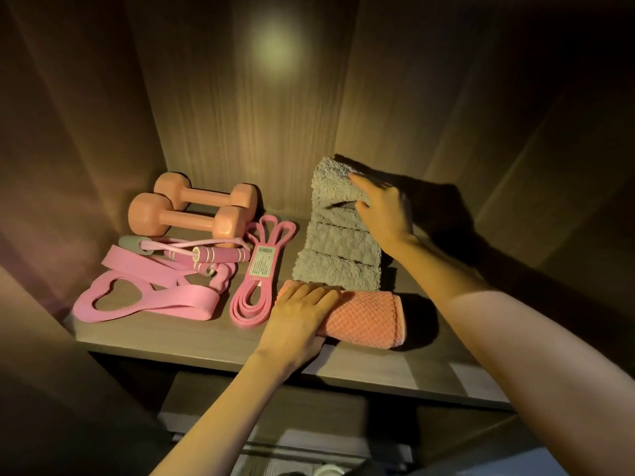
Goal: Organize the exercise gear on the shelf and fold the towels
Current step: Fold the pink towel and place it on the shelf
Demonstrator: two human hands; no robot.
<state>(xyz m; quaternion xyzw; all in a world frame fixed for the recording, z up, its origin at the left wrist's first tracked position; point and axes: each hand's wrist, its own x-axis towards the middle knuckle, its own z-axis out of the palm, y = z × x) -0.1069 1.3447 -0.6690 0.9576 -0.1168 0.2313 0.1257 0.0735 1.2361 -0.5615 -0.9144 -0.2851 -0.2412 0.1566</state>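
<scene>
The shelf (206, 341) carries everything, with the gear grouped from 9 to 11 o'clock and the towels from 1 to 5 o'clock. The grey towel (338, 249), a folded stack at 1 o'clock, stands tilted on its lower edge rather than lying flat. The right hand (385, 211) pinches its upper folds, thumb tucked into a gap between layers. If that grip slips or lets go early, the stack is likely to fan open or topple toward 6 o'clock onto the orange towel (364, 317). That one lies at 5 o'clock near the front edge, under the flat, relaxed fingers of the left hand (299, 314). A push toward 6 o'clock could slide it off the shelf. The long band (256, 286), just beside it at 9 o'clock, could get dragged askew.
</scene>
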